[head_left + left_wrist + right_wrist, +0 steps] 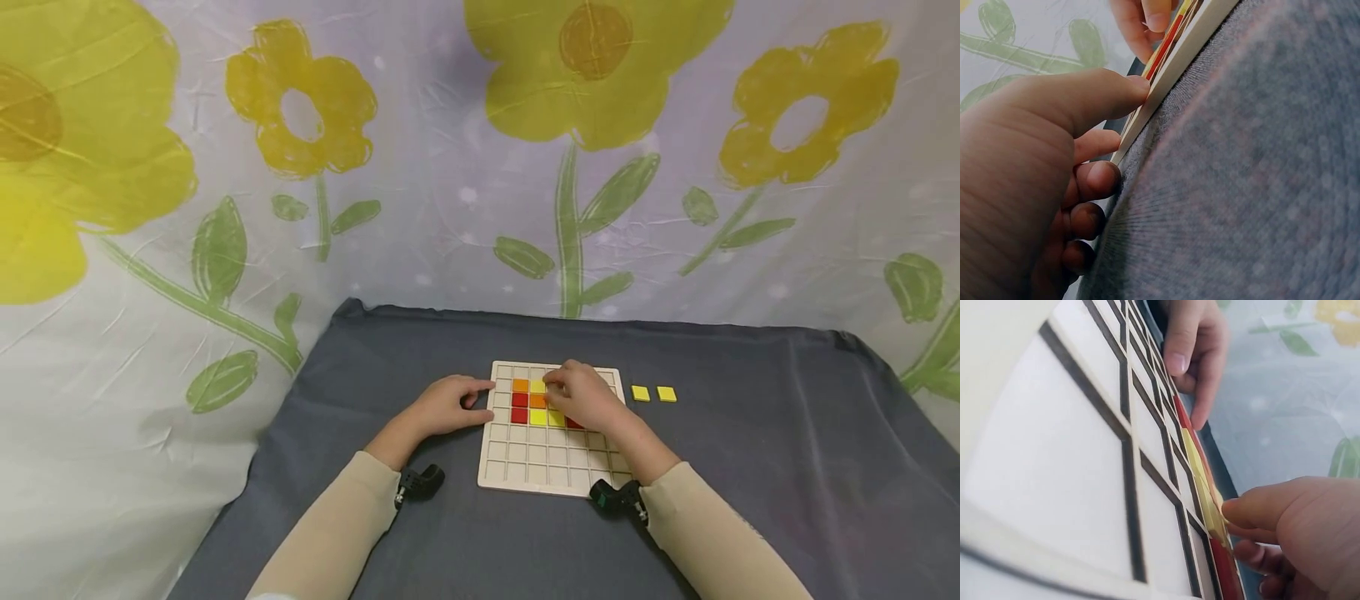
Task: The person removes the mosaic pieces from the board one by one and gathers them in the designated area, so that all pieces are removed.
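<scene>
A square wooden grid board (525, 474) lies on the dark cloth, with red, orange and yellow tiles in its upper cells. At its left edge is my left hand (444, 406), thumb and index finger spread and touching the rim; its other fingers bend loosely below in the left wrist view. My right hand (588, 396) reaches over the upper part of the board. Its thumb and fingers pinch a yellow tile (1217, 497), mostly hidden by the fingertips. Beside it, a red tile (1225, 569) and a yellow tile (1195, 455) sit in the grid.
Two loose yellow tiles (640, 393) lie on the dark cloth (750, 433) to the right of the board. A flower-printed curtain (435, 208) hangs behind the table. Black wrist cameras (422, 482) are strapped below both hands.
</scene>
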{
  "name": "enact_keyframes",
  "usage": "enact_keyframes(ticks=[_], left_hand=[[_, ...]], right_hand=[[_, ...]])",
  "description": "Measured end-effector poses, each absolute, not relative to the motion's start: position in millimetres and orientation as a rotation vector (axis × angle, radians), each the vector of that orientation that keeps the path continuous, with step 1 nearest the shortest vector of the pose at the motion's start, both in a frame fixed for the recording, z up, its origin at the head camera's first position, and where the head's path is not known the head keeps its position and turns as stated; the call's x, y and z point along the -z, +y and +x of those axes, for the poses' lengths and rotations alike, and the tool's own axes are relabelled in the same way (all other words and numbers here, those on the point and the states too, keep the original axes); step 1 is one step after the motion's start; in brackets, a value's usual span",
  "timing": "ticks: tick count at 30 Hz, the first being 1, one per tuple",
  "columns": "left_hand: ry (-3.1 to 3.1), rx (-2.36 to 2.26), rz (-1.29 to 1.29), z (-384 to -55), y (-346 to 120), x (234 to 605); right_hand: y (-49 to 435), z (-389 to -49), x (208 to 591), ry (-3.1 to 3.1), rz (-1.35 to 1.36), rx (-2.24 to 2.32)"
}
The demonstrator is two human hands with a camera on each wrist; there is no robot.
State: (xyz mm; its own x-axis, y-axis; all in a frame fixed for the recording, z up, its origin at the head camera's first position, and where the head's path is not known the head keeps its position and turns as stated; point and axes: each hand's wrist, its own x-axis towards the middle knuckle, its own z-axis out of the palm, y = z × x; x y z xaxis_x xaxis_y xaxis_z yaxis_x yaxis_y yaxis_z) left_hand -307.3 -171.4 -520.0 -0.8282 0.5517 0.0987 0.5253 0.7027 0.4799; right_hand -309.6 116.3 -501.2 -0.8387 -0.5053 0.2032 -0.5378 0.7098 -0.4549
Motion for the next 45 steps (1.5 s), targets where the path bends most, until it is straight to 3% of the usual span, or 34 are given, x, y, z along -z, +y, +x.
enact_keyframes(ticks=[20,45], left_hand=[[2.844,-0.776,0.925,-310,-169,522],[2.868,-0.791,0.924,-309,-170,524]], right_hand=[[115,-306,500,-2.752,0.706,-0.631],[183,-282,420,-2.621,0.611,-1.029]])
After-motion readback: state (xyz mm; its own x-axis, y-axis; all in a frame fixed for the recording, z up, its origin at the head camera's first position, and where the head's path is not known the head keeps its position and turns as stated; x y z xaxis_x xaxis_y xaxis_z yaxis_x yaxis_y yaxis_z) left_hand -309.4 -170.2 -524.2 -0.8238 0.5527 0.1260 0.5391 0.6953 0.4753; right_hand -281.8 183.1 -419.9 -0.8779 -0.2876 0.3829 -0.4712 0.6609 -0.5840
